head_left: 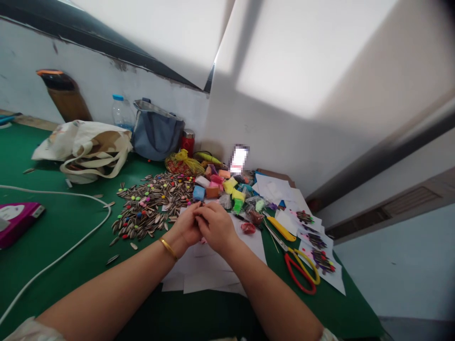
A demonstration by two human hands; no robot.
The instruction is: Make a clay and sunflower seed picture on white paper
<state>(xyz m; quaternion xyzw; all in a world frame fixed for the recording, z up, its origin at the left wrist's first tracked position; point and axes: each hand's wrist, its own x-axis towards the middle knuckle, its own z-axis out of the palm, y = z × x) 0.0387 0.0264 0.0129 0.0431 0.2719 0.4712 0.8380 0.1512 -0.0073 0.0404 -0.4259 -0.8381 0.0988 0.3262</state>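
My left hand (188, 225) and my right hand (218, 227) meet over white paper sheets (209, 272). Their fingers are pressed together, the right ones over the left, and whatever is between them is too hidden to name. A heap of striped sunflower seeds (152, 220) dotted with bright coloured pieces spreads just left of my hands. Beyond my fingertips sit colourful blocks of modelling clay, among them a blue block (199, 192) and a yellow block (230, 183). A red wrapped lump (248, 228) rests right of my right hand.
Scissors (296, 265) and a yellow cutter (281, 229) lie to the right, beside papers bearing decorated seeds (322, 260). A blurred phone (239, 160) leans at the back. Bags (156, 132), a bottle (121, 113) and a white cable (76, 251) occupy the left.
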